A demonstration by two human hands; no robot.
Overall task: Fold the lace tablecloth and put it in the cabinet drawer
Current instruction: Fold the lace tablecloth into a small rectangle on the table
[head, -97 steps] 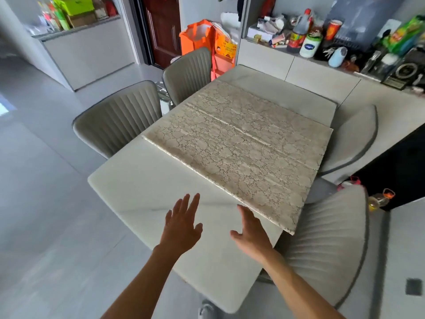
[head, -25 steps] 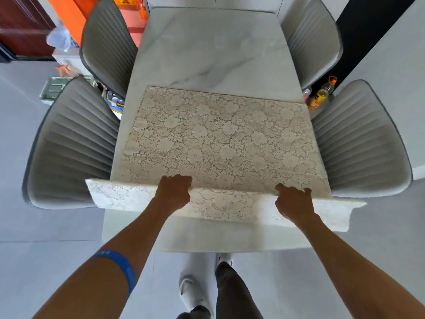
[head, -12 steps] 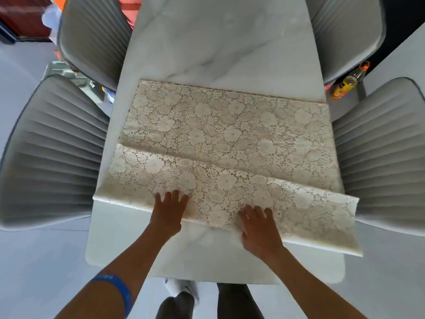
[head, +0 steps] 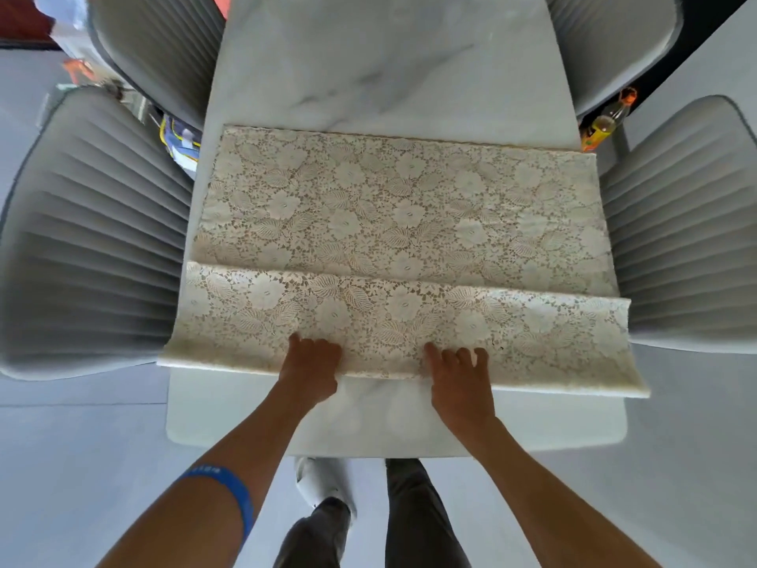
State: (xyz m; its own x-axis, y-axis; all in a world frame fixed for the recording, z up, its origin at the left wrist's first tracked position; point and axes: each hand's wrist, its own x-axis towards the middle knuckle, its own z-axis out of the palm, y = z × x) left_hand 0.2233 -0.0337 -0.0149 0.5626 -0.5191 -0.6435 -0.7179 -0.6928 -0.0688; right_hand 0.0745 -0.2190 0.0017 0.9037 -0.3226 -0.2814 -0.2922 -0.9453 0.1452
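— Where is the lace tablecloth lying?

— Flat across the marble table, reaching from one long side to the other; its near strip is folded over on top of itself, and the fold's corners overhang the table edge on both sides (the right corner hangs furthest out).

— And the hands?

— Both rest on the folded strip near its front edge, close together. The left hand has its fingers curled, the tips tucked down onto the lace; whether it pinches the cloth or only presses it, I cannot tell. The right hand lies palm down with the fingers slightly apart, pressing the lace flat.

— Anything around the table?

— Grey ribbed chairs on each side, the left chair and the right chair nearest; a bottle stands by the far right corner; a blue wristband circles the left forearm.
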